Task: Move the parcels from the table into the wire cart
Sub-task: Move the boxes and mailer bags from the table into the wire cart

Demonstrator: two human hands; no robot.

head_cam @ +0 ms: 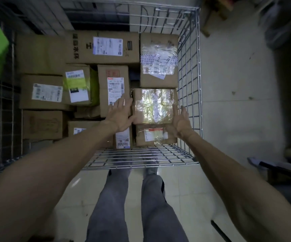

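My left hand (120, 117) fingers straight and spread at the left edge of a glossy tape-wrapped brown parcel (154, 103), my right hand (180, 123) straight-fingered at its right edge, parcel atop labelled cartons (106, 48), near right in wire cart (198, 67)

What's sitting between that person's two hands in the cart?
In the head view, a tape-wrapped cardboard parcel lies between the left hand and right hand.

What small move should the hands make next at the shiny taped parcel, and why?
Probably draw both hands back out of the wire cart. The taped parcel already lies inside among other boxes, and the left hand and right hand flank it with straight fingers, gripping nothing.
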